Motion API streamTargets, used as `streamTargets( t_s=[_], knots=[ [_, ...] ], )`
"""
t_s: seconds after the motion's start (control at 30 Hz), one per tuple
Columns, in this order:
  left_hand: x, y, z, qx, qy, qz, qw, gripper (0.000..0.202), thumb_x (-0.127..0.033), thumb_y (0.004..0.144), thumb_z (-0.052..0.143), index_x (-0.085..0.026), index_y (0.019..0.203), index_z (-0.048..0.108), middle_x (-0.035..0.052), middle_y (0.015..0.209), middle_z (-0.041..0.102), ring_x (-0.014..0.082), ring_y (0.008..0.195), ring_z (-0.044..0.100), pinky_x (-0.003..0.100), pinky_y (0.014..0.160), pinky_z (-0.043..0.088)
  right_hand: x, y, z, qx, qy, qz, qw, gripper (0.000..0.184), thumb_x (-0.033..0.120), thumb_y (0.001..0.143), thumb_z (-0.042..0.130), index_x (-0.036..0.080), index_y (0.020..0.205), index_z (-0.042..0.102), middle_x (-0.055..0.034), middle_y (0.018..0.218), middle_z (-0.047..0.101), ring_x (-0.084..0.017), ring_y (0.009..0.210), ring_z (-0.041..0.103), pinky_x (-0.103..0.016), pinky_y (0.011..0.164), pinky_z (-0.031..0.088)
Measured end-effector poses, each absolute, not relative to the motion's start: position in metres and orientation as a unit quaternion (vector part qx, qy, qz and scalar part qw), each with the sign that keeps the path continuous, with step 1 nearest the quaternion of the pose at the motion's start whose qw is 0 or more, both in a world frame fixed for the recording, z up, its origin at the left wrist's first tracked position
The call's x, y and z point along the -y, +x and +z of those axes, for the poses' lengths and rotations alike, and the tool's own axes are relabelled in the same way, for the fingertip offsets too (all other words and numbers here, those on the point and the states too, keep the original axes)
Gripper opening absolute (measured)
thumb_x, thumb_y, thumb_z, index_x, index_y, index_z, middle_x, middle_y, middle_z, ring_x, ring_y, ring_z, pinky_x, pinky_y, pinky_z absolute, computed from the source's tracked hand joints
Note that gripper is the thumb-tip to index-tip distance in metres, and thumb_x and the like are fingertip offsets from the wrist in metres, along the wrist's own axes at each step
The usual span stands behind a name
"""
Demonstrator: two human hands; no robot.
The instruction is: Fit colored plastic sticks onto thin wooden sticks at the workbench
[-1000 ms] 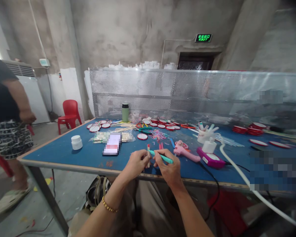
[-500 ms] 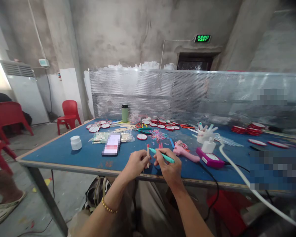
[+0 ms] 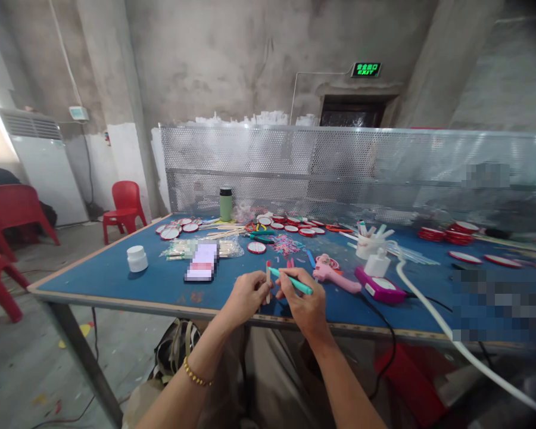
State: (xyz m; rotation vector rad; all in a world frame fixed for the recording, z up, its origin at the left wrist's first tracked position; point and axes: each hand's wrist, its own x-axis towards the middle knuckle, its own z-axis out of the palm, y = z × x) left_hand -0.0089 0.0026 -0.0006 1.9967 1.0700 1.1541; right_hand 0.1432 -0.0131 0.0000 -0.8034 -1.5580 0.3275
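Note:
Near the front edge of the blue table (image 3: 152, 291), my left hand (image 3: 249, 293) pinches a flat wooden stick (image 3: 268, 289) upright; the stick's top end is red. My right hand (image 3: 307, 302) is closed round a turquoise marker pen (image 3: 298, 282), held slanting. The pen's tip meets or nearly meets the stick just below the red end; I cannot tell whether they touch. Small red pieces (image 3: 290, 263) lie just behind my right hand. Beyond them is a scatter of pink and blue bits (image 3: 286, 245).
A phone (image 3: 201, 262) and a white jar (image 3: 137, 259) stand to the left. On the right are a pink glue gun (image 3: 337, 278), a purple device (image 3: 379, 286) and a white cable (image 3: 438, 322). Several red-rimmed discs (image 3: 290, 229) lie behind, near a green bottle (image 3: 226, 204).
My right hand and the pen have shifted slightly left. My left hand and the stick hold nearly the same place. A person's foot at the lower left has gone from view.

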Motion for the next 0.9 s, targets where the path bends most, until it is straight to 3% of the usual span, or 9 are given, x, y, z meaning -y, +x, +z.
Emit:
streamTargets(
  t_s=[0.9],
  knots=[
    [-0.0066, -0.0088, -0.0051, -0.401, 0.753, 0.434, 0.289, 0.031, -0.031, 0.090, 0.045, -0.016, 0.066, 0.058, -0.0010, 0.057, 0.060, 0.0094, 0.052, 0.051, 0.019, 0.055, 0.036, 0.0127, 0.1421, -0.0004, 0.671, -0.344, 0.145, 0.640, 0.015, 0.032, 0.092, 0.058, 0.018, 0.089, 0.065, 0.0012, 0.070, 0.067, -0.010, 0.048, 0.062, -0.020, 0.051, 0.053]
  ],
)
